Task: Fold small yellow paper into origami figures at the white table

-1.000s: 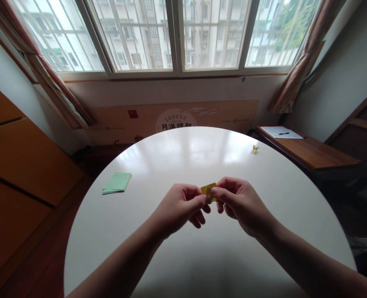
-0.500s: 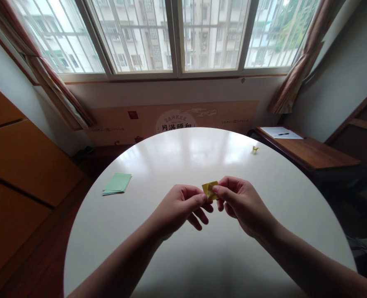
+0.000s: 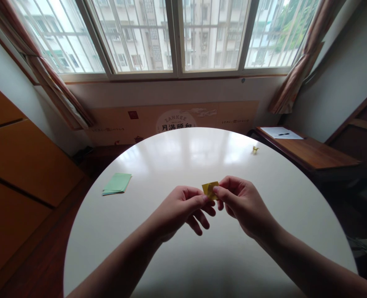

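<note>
A small folded piece of yellow paper (image 3: 209,189) is held up between my two hands, above the white table. My left hand (image 3: 185,207) pinches its lower left edge between thumb and forefinger, with the other fingers hanging loose below. On the right side, my right hand (image 3: 241,200) grips the paper with the thumb on its near face. The fingers behind the paper are partly hidden. Creases and a pointed flap show on the side facing me.
The round white table (image 3: 183,260) fills the middle. A stack of green paper sheets (image 3: 117,183) lies at its left, and a small yellow folded-paper figure (image 3: 255,150) stands at its far right. Beyond is a wooden desk (image 3: 329,153) with a white sheet (image 3: 279,133) and a pen (image 3: 284,133).
The loose fingers of my left hand have shifted slightly downward and to the right. Both hands keep hold of the yellow paper, which has barely moved.
</note>
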{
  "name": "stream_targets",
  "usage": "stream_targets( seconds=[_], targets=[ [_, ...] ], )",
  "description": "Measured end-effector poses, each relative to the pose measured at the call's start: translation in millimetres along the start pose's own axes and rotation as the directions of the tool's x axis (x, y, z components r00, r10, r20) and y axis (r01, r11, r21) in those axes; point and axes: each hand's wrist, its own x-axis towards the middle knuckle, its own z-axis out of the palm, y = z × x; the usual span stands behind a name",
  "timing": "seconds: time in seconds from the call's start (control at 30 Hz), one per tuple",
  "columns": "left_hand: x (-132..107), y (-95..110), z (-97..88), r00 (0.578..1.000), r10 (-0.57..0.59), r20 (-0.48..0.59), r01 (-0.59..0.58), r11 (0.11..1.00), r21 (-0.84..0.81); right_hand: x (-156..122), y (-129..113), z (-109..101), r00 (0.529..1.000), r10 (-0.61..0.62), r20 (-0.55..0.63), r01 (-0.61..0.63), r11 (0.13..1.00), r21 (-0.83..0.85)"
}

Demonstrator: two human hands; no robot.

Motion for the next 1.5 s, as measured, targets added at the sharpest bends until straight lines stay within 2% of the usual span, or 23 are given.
stream_targets(
  seconds=[0.13,0.2,0.33,0.5,0.73,0.8,0.87,1.0,1.1,1.3,1.5],
  targets=[
    [1.5,-1.4,-2.5,0.993,-0.073,0.088,0.083,0.99,-0.116,-1.0,-0.5,0.1,1.0,-0.015,0.006,0.015,1.0,0.014],
    [1.5,-1.1,-2.9,0.993,-0.077,0.087,0.087,0.989,-0.119,-1.3,-1.1,0.3,1.0,-0.009,0.012,0.008,1.0,0.021],
    [-0.7,1.2,-2.2,1.0,-0.008,-0.009,0.009,0.998,0.07,-0.4,-3.5,1.2,0.995,0.065,0.082,-0.065,0.998,-0.002],
    [-5.6,5.4,-3.6,0.995,0.066,-0.076,-0.038,0.946,0.322,2.3,-6.9,0.7,0.978,0.115,0.173,-0.108,0.993,-0.052],
    [-10.3,10.2,-5.7,0.991,0.113,-0.075,-0.055,0.84,0.54,2.4,-3.0,1.5,0.96,0.149,0.237,-0.147,0.989,-0.025],
    [-10.0,9.7,-5.2,0.984,0.149,-0.099,-0.073,0.84,0.537,1.9,-1.4,1.8,0.961,0.163,0.222,-0.167,0.986,0.0],
    [-9.4,7.9,-3.7,0.959,0.245,-0.14,-0.146,0.855,0.498,1.3,-0.5,1.7,0.97,0.158,0.185,-0.168,0.985,0.037],
    [-9.2,2.8,1.0,0.858,0.477,-0.192,-0.354,0.819,0.451,-0.2,-1.2,0.9,0.983,0.131,0.128,-0.145,0.984,0.102],
    [-9.4,0.6,4.1,0.817,0.545,-0.188,-0.401,0.772,0.493,-2.1,-3.9,0.8,0.984,0.118,0.131,-0.134,0.983,0.122],
    [-9.5,2.4,5.8,0.816,0.541,-0.203,-0.415,0.794,0.445,-4.4,-7.3,1.3,0.987,0.092,0.131,-0.103,0.991,0.08],
    [-9.4,3.5,5.9,0.844,0.488,-0.224,-0.415,0.858,0.304,-5.3,-5.6,2.5,0.988,0.078,0.13,-0.084,0.996,0.038]
  ],
)
